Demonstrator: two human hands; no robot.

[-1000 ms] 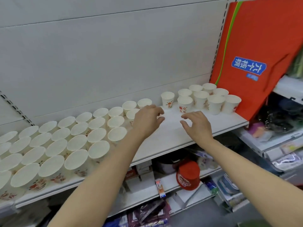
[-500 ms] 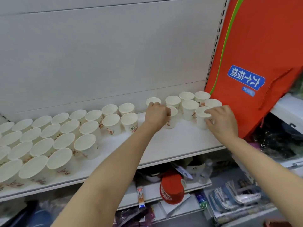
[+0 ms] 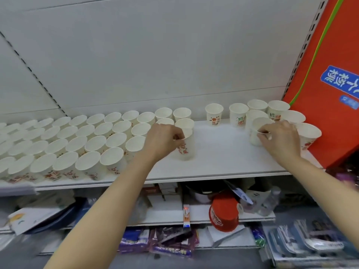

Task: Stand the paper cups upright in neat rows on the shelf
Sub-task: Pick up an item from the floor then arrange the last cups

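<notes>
Left hand (image 3: 163, 140) pinches a cup (image 3: 186, 146) by its rim, beside the rows (image 3: 77, 140) on the shelf (image 3: 217, 160). Right hand (image 3: 281, 140) pinches another cup (image 3: 256, 135) right of it. Risk: a rim-only hold lets a light cup tip and topple neighbours.

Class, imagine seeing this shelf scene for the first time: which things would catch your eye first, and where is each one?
First, the crowd of white paper cups standing in tight rows across the left of the shelf. Next, the two bare hands at mid-shelf: the left hand pinches the rim of a lone cup, the right hand that of a cup in the loose cluster. Rightmost leans a bright orange bag.
</notes>
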